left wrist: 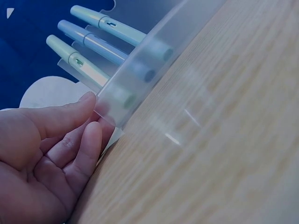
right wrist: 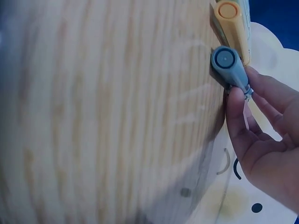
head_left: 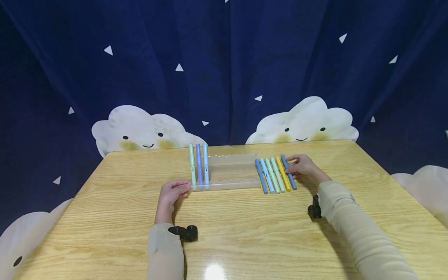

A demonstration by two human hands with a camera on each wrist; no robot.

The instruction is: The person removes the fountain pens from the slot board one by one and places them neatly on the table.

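Note:
My left hand pinches the front left corner of a clear frosted plastic pen rack, thumb and fingers on its front lip. Three capped pens stand side by side at the rack's left end: a pale green pen, a violet-blue pen and a light blue pen. In the left wrist view their lower ends show through the frosted lip. On the right, my right hand holds a dark blue pen between thumb and fingers, at the right end of a row of pens on the table.
Left of the held pen lie a yellow pen, pale green pens, a light blue pen and another dark blue pen, close to the rack's right end. A navy curtain with clouds hangs behind the wooden table.

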